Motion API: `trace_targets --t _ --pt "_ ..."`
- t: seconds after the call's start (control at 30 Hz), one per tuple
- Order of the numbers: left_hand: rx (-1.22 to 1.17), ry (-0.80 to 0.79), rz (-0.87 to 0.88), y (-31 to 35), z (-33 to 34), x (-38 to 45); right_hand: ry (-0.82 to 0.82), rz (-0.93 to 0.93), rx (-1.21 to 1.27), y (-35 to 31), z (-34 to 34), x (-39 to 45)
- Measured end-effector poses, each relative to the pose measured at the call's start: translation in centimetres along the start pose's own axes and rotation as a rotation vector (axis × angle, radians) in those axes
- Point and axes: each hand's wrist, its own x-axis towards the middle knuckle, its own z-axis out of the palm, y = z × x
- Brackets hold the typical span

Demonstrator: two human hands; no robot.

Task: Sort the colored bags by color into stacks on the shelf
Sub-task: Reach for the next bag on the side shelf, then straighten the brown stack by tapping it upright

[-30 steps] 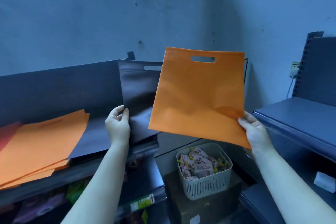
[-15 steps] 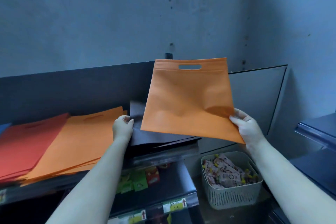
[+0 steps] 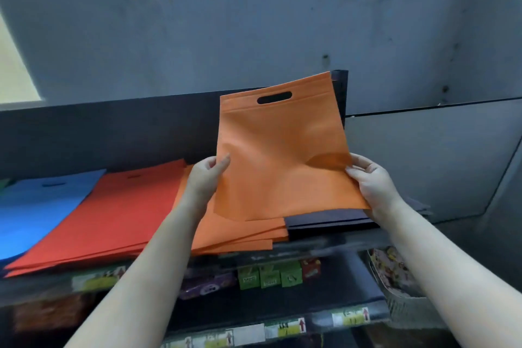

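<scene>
An orange bag [image 3: 276, 150] with a cut-out handle is held upright above the shelf [image 3: 324, 243]. My left hand [image 3: 204, 178] pinches its left edge and my right hand [image 3: 370, 181] grips its lower right corner. Beneath it lies the orange stack [image 3: 240, 234]. To the left lie a red stack [image 3: 107, 217] and a blue stack [image 3: 34, 206]. Dark navy bags [image 3: 333, 219] lie at the right, partly hidden by the held bag and my right arm.
A dark back panel [image 3: 113, 133] stands behind the stacks. Below, a lower shelf carries green boxes [image 3: 268, 277] and price labels [image 3: 285, 328]. A white basket [image 3: 401, 302] of wrapped goods sits at the lower right. A grey wall panel [image 3: 423, 161] closes the right side.
My left hand left the dark bags and took the orange bag's left edge. The bag moved left, over the orange stack. The view swung left, showing the blue stack.
</scene>
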Motion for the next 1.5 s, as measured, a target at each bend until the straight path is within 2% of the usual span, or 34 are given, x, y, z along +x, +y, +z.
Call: trace_targets --t 0.17,0.27,0.4,0.6,0.77,0.97,1.1,1.33,1.5 --pt "0.338 0.105 0.126 -2.6 -6.1 1.1 -0.001 -0.054 -0.236 3.2 6.2 0.7" --pt "0.52 0.179 0.165 -4.7 -8.0 1.7 0.036 -0.164 -0.568 4.9 8.9 1.2" --pt "0.794 0.135 0.149 -6.9 -9.1 2.3 0.047 -0.283 -1.048 6.6 11.2 1.2" --pt "1.148 0.0 0.073 -8.5 -8.9 2.8 -0.077 -0.159 -1.511 7.9 11.9 0.8" --pt "1.339 0.054 0.208 -8.5 -8.4 3.1 -0.146 -0.17 -1.596 7.3 11.4 1.1" --pt "1.287 0.007 0.4 -5.3 -2.1 3.8 -0.146 -0.313 -1.689 3.9 8.5 2.2" --pt "1.236 -0.03 0.484 -2.8 4.2 3.8 -0.138 -0.32 -1.745 1.3 4.6 3.2" --pt "1.254 -0.137 0.439 -2.2 13.8 4.1 -0.133 -0.228 -1.77 -0.7 -3.4 5.4" --pt "1.234 -0.196 0.324 -4.2 16.6 4.5 -0.156 -0.105 -1.728 -0.6 -8.2 7.0"
